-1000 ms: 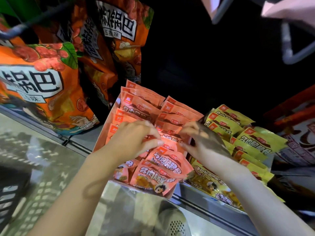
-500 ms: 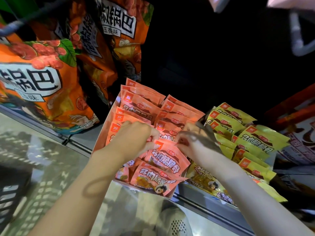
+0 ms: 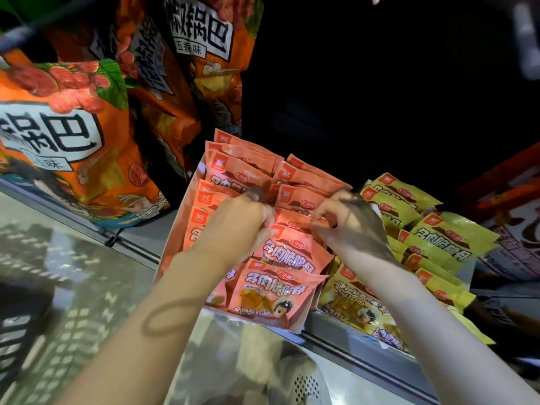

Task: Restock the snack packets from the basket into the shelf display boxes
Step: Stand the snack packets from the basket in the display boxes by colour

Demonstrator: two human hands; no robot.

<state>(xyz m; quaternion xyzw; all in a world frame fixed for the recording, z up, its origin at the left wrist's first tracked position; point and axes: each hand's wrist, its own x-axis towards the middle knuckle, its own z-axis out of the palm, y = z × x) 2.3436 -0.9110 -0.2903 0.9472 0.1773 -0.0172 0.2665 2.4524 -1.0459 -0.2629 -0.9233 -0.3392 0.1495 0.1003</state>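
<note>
An orange-pink display box (image 3: 178,229) on the shelf holds rows of pink snack packets (image 3: 280,290). My left hand (image 3: 233,226) and my right hand (image 3: 347,223) both reach into the middle of the box. Each pinches the top edge of a pink packet (image 3: 295,222) in the right-hand row, one hand at each end. Beside it on the right stands a box of yellow snack packets (image 3: 438,241). The basket is not in view.
Large orange snack bags (image 3: 58,147) stand on the shelf to the left of the pink box. A grey shelf rail (image 3: 350,349) runs along the front edge. Dark brown packets (image 3: 523,241) lie at the far right. The shelf back is dark.
Both hands have moved a little up and back in the box, and the view has closed in. The front pink packets now lie more exposed below the hands.
</note>
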